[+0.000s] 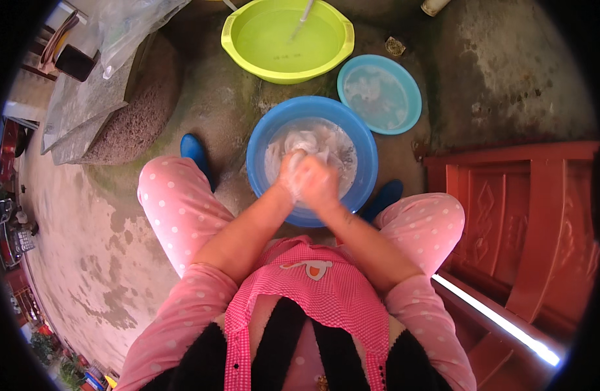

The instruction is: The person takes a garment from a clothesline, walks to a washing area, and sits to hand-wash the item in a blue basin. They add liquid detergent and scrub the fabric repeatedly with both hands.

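Note:
Between my feet stands a blue plastic basin (260, 141) holding cloudy, sudsy water. A soaked whitish cloth (324, 137) lies bunched in it, partly under the water. My left hand (286, 171) and my right hand (317, 181) press together over the basin, both gripping a wet part of the cloth between them. The right hand is blurred, and its fingers overlap the left. Suds coat both hands. How much cloth sits inside the grip is hidden by the fingers.
Beyond are a yellow-green basin (226, 39) of water with a handle in it and a smaller turquoise basin (418, 102) of sudsy water. A sponge-like piece (394, 46) lies nearby. Stone slabs (84, 107) with a phone (75, 63) stand left; a red panelled door (505, 215) is right.

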A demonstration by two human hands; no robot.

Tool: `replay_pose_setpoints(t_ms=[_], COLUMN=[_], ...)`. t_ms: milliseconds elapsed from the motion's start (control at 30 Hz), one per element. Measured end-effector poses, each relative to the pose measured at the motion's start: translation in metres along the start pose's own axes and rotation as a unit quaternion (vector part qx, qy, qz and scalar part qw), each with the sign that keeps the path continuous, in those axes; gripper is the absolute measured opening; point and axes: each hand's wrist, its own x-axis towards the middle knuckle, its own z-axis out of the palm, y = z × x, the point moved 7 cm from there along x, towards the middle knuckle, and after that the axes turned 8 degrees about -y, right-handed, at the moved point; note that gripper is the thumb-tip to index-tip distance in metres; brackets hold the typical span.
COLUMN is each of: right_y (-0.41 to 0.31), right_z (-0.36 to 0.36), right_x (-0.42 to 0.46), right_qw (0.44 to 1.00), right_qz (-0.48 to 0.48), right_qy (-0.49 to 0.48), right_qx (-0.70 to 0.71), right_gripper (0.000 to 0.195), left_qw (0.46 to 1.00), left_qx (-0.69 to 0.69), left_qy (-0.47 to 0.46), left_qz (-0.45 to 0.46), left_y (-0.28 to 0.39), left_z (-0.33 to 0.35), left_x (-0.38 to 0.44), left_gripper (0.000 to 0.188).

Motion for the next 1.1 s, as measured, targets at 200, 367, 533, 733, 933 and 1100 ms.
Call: replay_pose_setpoints(t_ms=[200,367,533,733,933,1100], right_y=[0.036,0.004,0.095,0.047,0.083,0.046], right_z=[0.005,0.010,0.009,0.012,0.032,-0.037], right_x=[0.003,-0.006,0.020,-0.003,0.002,0.034], right_qw=[0.962,0.993,0.881,0.847,0.920,0.941], right_qz=[0.136,0.011,0.306,0.210,0.179,0.137], right_qy=[0.004,0.016,0.022,-0.273,-0.117,-0.089], right_qx=[0.238,0.118,0.362,0.405,0.330,0.296], right_gripper=[0.015,0.012,0.037,0.070,0.034,0.004], left_qw=[0.941,0.979,0.959,0.947,0.964,0.922], left_qx=[0.091,0.027,0.036,-0.157,-0.115,0.079], left_qy=[0.320,0.201,0.256,0.208,0.174,0.338], left_qz=[0.059,-0.015,0.112,0.190,0.165,0.174], left_y=[0.000,0.010,0.023,0.057,0.059,0.087], left_z=[0.004,0.025,0.052,0.082,0.070,0.023], left_x=[-0.010,-0.004,0.001,-0.003,0.000,-0.022], left_gripper=[0.033,0.036,0.049,0.052,0.047,0.051])
